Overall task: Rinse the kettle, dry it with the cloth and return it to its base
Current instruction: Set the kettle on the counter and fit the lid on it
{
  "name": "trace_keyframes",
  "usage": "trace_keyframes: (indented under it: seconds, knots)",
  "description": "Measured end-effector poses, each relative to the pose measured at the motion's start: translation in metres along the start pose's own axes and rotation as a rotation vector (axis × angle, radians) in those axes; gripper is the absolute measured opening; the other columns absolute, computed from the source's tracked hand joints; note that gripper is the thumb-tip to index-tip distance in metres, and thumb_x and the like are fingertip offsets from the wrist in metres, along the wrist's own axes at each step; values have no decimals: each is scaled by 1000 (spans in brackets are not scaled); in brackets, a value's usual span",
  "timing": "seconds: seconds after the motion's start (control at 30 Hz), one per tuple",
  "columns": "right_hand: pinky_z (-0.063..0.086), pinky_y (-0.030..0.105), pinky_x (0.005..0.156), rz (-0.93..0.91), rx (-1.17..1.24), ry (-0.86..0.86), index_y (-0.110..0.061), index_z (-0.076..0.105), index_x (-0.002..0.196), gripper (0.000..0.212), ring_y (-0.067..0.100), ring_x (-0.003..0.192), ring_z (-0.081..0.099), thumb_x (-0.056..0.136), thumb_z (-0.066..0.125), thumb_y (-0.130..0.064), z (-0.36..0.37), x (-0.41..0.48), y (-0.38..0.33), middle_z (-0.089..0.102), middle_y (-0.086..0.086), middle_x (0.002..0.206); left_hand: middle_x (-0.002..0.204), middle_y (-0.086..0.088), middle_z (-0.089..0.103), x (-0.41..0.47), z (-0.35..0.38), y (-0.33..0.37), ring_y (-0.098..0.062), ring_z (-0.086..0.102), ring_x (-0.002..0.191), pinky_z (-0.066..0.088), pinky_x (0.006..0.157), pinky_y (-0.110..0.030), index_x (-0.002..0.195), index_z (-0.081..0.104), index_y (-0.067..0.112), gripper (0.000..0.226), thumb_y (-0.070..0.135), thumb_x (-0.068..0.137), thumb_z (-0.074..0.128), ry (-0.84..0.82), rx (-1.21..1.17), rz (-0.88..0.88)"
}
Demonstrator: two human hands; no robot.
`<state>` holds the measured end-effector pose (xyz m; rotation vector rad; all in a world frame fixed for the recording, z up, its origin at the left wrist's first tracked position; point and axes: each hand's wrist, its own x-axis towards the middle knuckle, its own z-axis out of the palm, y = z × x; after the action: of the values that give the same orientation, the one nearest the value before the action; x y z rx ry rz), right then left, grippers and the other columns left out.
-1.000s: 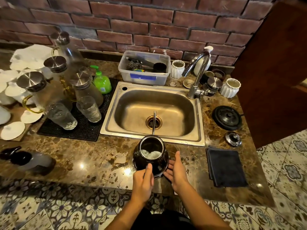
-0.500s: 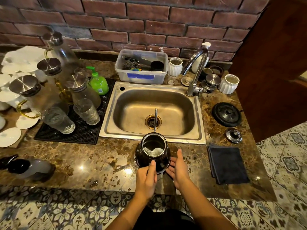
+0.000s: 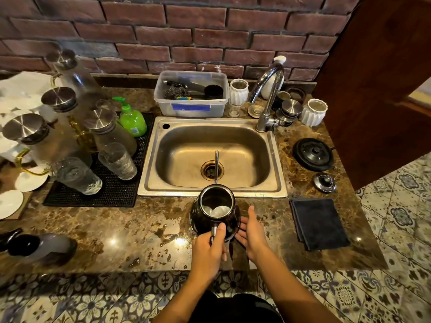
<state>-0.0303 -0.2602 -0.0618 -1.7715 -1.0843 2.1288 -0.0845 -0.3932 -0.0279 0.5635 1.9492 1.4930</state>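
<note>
Kettle (image 3: 203,221) is between sink rim (image 3: 168,191) and counter edge (image 3: 116,268).

Warm, dimmish overhead light. Pinpoint glare on polished worktop (image 3: 140,229), bright reflections inside kettle (image 3: 215,209). Heavy wide-angle bending along brick wall (image 3: 210,31) and tiled floor (image 3: 70,299). Glass jars (image 3: 25,134) at left edge smeared; centre sharp.

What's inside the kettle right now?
The kettle is lidless. Through its mouth a shiny bottom with pale patches shows: water or reflections, I cannot tell. Its dark walls hide the rest inside.
</note>
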Motion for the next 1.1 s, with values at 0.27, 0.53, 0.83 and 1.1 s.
trace_keyframes:
  seconds: [0.27,0.53,0.83,1.1]
  knots:
    - [58,29,76,-9,-5,-28,-6,66,120,61,23,99,74,103,35,-56,-1,-4,1,77,13,109,46,9,54,-1,-23,23,-2,49,45,34,49,-13,56,62,11,60,63,85,59,-47,186,-49]
    - [51,46,102,-186,-273,69,-21,73,105,39,16,96,61,94,54,-53,-19,-1,-10,66,-8,92,44,6,50,1,-55,50,-6,46,43,41,53,-28,54,58,21,66,81,78,49,148,427,-5]
    - [47,31,96,-553,-606,151,-22,67,127,35,12,107,62,97,60,-37,-49,-35,-69,71,-2,119,72,21,69,5,-20,126,2,64,71,48,62,-20,77,70,32,24,48,91,61,26,276,151]
    - [47,33,100,-616,-728,168,-18,63,134,41,17,113,64,96,60,-36,-119,-20,-111,68,5,129,96,20,75,30,68,136,13,67,88,52,80,-9,111,74,31,26,44,90,65,-183,156,56]
